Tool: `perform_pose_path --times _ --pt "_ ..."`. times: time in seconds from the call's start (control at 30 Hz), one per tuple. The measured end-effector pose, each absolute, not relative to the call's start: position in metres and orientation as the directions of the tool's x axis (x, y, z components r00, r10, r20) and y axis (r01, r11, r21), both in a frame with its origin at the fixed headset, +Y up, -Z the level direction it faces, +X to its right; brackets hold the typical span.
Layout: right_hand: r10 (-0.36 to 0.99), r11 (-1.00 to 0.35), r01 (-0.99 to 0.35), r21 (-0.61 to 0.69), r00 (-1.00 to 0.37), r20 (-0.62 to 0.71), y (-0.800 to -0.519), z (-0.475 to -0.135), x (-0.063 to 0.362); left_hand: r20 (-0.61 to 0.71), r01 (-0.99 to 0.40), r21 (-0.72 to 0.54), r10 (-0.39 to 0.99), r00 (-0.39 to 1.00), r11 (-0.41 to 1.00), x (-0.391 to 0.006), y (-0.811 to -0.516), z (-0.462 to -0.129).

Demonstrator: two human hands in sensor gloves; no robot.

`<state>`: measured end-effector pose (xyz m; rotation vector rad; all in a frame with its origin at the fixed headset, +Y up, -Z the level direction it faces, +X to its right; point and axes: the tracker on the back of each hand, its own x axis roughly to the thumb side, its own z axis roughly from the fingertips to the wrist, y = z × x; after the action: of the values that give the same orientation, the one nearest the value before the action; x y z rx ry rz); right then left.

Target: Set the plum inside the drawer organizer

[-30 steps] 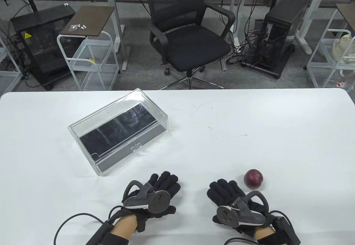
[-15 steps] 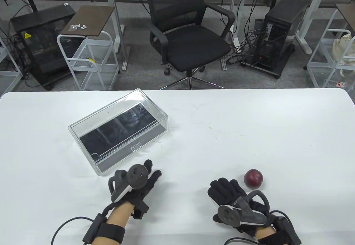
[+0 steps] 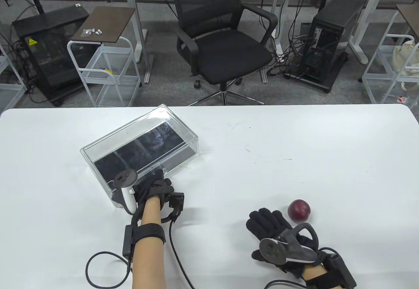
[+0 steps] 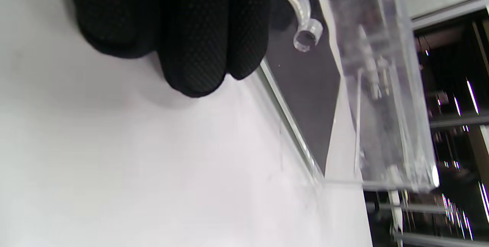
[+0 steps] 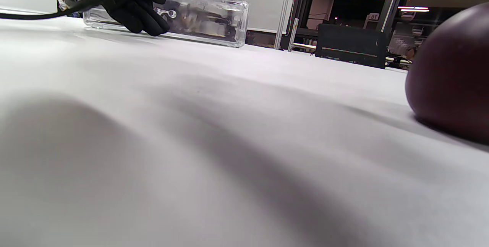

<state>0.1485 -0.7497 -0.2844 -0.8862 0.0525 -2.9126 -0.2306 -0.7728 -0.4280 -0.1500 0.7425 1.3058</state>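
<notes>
The dark red plum (image 3: 299,209) lies on the white table near the front right; it fills the right edge of the right wrist view (image 5: 450,75). The clear drawer organizer (image 3: 140,151) stands at the left, its drawer closed. My left hand (image 3: 156,181) is at the drawer's front. In the left wrist view the clear handle (image 4: 301,29) shows between the fingers (image 4: 195,48) and the thumb, which stand apart. My right hand (image 3: 270,225) rests flat and empty on the table, just left of the plum.
The white table (image 3: 294,145) stretches between organizer and plum. An office chair (image 3: 222,40), white carts and a computer tower stand beyond the far edge. The gloves' cables trail at the front edge.
My left hand has lifted off the table, moved forward and left, and turned onto its side at the drawer front. The right hand and the plum have stayed put.
</notes>
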Motion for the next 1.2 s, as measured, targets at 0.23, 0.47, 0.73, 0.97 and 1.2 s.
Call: perform_pose_path --times 0.23,0.47,0.73,0.97,1.2 --pt "-0.084 -0.996 0.065 -0.055 -0.828 0.555 -0.749 -0.285 0.150 -0.568 -0.898 0.390 0.821 -0.060 0.205 -0.230 -0.783 -0.424" --pt "-0.067 -0.998 0.046 -0.051 -0.829 0.555 -0.748 -0.286 0.150 -0.562 -0.899 0.385 0.826 -0.049 0.209 -0.224 -0.783 -0.418" --pt "-0.051 -0.998 0.029 -0.048 -0.826 0.562 -0.748 -0.285 0.149 -0.570 -0.897 0.375 0.822 -0.025 0.233 -0.209 -0.783 -0.401" --pt "-0.041 -0.998 0.007 -0.062 -0.825 0.563 -0.743 -0.283 0.151 -0.584 -0.905 0.360 0.811 -0.032 0.224 -0.196 -0.783 -0.384" --pt "-0.042 -0.997 0.001 -0.072 -0.820 0.571 -0.741 -0.281 0.149 -0.596 -0.920 0.315 0.803 0.000 0.234 -0.183 -0.782 -0.369"
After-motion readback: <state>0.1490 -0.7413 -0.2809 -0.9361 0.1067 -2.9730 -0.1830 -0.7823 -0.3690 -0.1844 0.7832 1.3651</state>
